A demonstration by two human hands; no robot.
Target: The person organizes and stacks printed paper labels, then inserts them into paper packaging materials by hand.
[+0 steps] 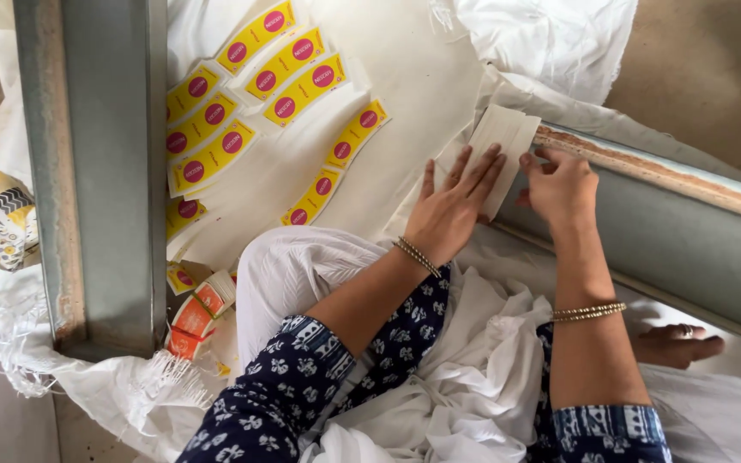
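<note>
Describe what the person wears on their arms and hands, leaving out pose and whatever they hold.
Both arms carry short navy-blue sleeves printed with small white flowers, ending near the elbows; the right sleeve shows a paler patterned band at its hem. The forearms below are bare. The left hand and right hand have no gloves. Each wrist bears a thin beaded metal bangle set: left, right.

Glossy paper labels (216, 154), probably matt cloth (405, 77)
</note>
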